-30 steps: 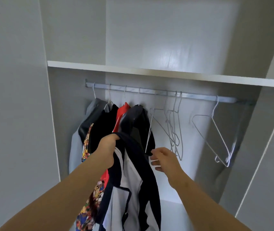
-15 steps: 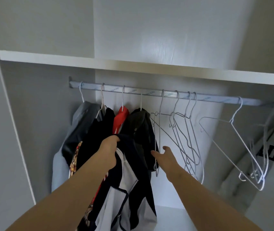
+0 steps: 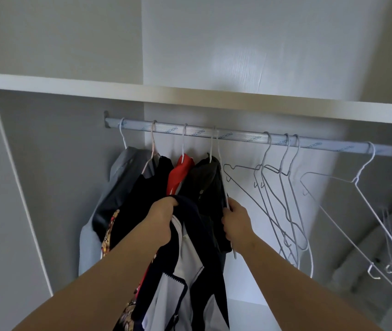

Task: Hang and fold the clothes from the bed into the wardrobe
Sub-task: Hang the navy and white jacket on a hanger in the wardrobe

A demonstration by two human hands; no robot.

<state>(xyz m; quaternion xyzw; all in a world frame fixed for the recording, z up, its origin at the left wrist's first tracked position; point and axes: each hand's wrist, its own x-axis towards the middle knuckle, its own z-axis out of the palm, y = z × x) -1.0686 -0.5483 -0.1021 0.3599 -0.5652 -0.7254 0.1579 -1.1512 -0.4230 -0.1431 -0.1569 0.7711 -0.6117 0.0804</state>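
My left hand (image 3: pixel 160 218) grips the collar of a navy and white jacket (image 3: pixel 185 271), which hangs down in front of the wardrobe. My right hand (image 3: pixel 236 220) holds a thin white wire hanger (image 3: pixel 220 173) whose hook sits on the silver rail (image 3: pixel 242 137). That hanger lies against a dark garment (image 3: pixel 208 187) on the rail. Left of it hang a red garment (image 3: pixel 180 173), a black one (image 3: pixel 152 187) and a grey one (image 3: pixel 121 180).
Several empty wire hangers (image 3: pixel 283 194) hang right of my hands, with more (image 3: pixel 366 223) at the far right. A white shelf (image 3: pixel 190 94) runs above the rail. Grey wardrobe walls (image 3: pixel 11 199) close in on both sides.
My right hand moved left from open reach and closed on the wire hanger beside the dark garment. The left hand kept hold of the jacket. The view came closer.
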